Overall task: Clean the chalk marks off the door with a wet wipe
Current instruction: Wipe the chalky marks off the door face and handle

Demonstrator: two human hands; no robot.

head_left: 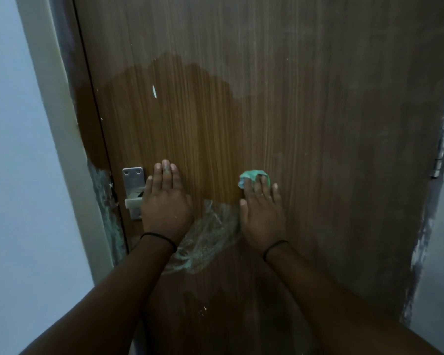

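- Door (280, 111) of brown wood grain filling the view, darker and damp-looking through the middle, hazy and paler toward the top and the right edge.
- Metal latch plate (133, 187) near the door's left edge, partly hidden behind the left hand.
- Pale door frame (54, 119) running down the left edge, with a light wall (13, 149) beyond it; greenish-white smears on the frame just below the latch height.
- Small white chip (154, 90) on the door, well above the left hand.
- Scuffed, flaking strip along the door's right edge, with what may be a hinge (438, 165) there, too blurred to be sure.
- Left hand (164, 201) flat against the door beside the latch, fingers straight and close together, grasping nothing.
- Right hand (262, 211) flat on the door toward the middle, fingers straight and spread, pressing the wet wipe (251, 176) under the fingertips.
- Wet wipe crumpled, teal-green, showing above and to the left of the right fingertips.
- Chalk marks (208, 239) as a whitish-green smeared patch on the door between the two hands, reaching down past the left wrist, just below and left of the wipe.
- Thin black band (159, 238) on the left wrist, another band (276, 248) on the right.
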